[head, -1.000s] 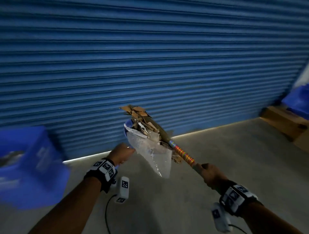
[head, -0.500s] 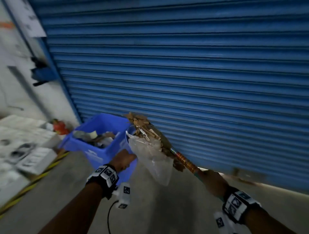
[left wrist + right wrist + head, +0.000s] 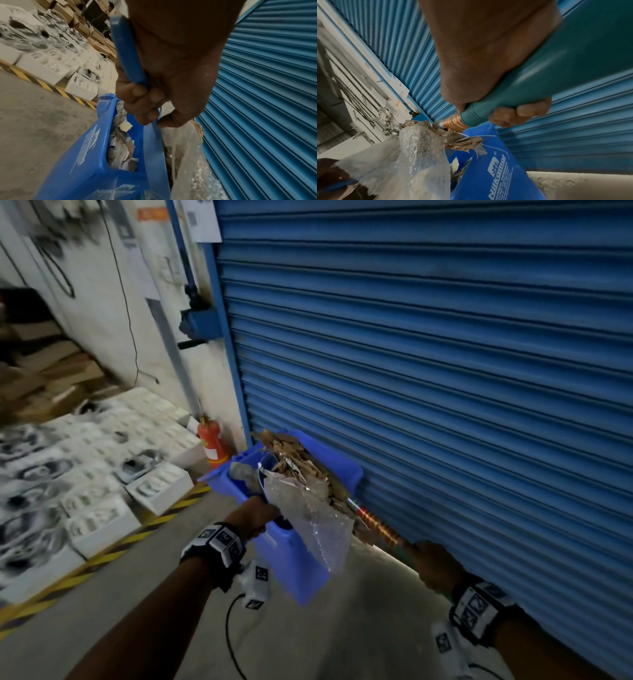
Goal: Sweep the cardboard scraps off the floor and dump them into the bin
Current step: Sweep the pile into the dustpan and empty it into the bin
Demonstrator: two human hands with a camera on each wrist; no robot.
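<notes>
While the left hand (image 3: 255, 517) curls its fingers round the blue handle (image 3: 127, 54) of a dustpan (image 3: 269, 470), the right hand (image 3: 433, 565) is closed round the teal grip of a broom (image 3: 375, 523), whose shaft is banded in orange and copper just ahead of the fist. In the head view the dustpan sits near the centre of the picture, raised above the blue bin (image 3: 294, 559), with the broom coming in from about four o'clock and its head laid against the load. The cardboard scraps (image 3: 291, 455) are heaped on the dustpan, pinned between it and the broom, and a crumpled sheet of bubble wrap (image 3: 318, 529) hangs down from the heap over the near side of the bin. The left wrist view shows more paper and cardboard pieces lying inside the bin, which carries white printed lettering on its wall.

The bin stands on the concrete floor (image 3: 102, 594) just beside a blue roller shutter (image 3: 445, 371) that fills the picture from twelve to four o'clock. At about ten o'clock from the bin a red fire extinguisher (image 3: 212, 441) stands against the white wall. Farther out, at nine o'clock, white foam packing trays (image 3: 102, 474) are stacked behind a yellow-and-black striped line (image 3: 137, 537) on the floor, with brown cartons (image 3: 44, 378) beyond them.
</notes>
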